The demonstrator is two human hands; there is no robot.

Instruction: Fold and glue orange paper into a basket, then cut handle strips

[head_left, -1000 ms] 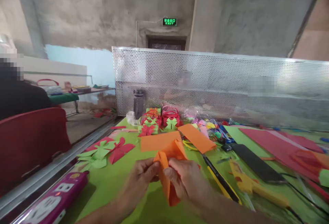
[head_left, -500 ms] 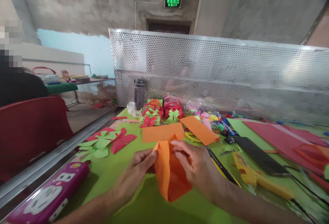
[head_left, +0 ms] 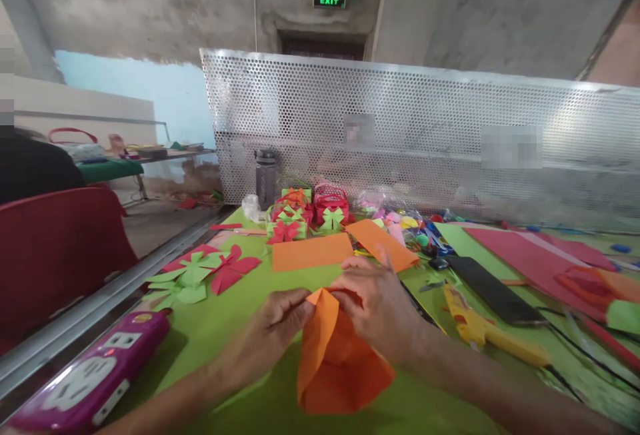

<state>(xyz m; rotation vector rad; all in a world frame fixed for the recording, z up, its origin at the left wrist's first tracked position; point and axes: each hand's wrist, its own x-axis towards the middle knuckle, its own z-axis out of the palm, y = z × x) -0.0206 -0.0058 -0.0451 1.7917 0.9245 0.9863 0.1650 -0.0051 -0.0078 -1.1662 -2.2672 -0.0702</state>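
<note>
A folded sheet of orange paper [head_left: 340, 368] hangs between my two hands over the green tabletop, its lower part spread out. My left hand [head_left: 283, 322] pinches the pointed upper left corner between thumb and fingers. Just right of it, my right hand [head_left: 373, 298] grips the top edge, fingers bent round it. Beyond the hands lie a flat orange strip [head_left: 313, 252] and a second orange piece [head_left: 383, 243]. Green paper cut-outs [head_left: 187, 278] and a red petal shape [head_left: 234, 270] rest on the left.
A purple power strip [head_left: 95, 372] is at the lower left. On the right are a yellow glue gun [head_left: 493, 332] with its cord and a black phone [head_left: 495, 290]. Small paper baskets [head_left: 330, 208] and a bottle [head_left: 265, 178] stand before a perforated metal screen [head_left: 425, 128].
The orange paper's lower part has swung right and spread wider. My right hand has moved down to its top edge, and my left hand slightly right. The whole view has shifted a little.
</note>
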